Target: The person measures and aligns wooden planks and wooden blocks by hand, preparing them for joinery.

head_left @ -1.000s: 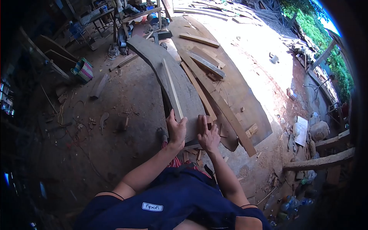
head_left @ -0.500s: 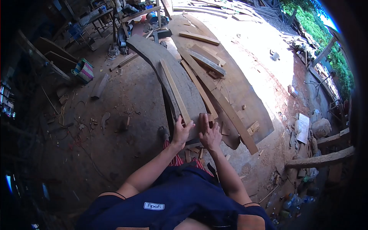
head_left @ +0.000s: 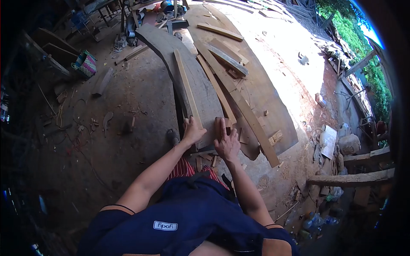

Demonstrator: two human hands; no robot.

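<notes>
A long thin wooden strip (head_left: 184,85) lies lengthwise on a wide grey slab (head_left: 200,91) that stretches away from me. My left hand (head_left: 193,131) grips the strip's near end, fingers wrapped over it. Flat on the slab's near end, just right of the strip, rests my right hand (head_left: 227,143) with fingers spread. Both arms reach forward from my dark blue shirt.
More planks (head_left: 239,109) and offcuts lie on a broad board (head_left: 273,106) to the right. A checkered basket (head_left: 85,64) stands at far left on the dirt floor. Workbenches and tools crowd the far end. Logs (head_left: 350,178) and bottles lie at right.
The strip has shifted slightly left along the slab with my left hand on its end. My right hand stays pressed on the slab. The view has tilted a little.
</notes>
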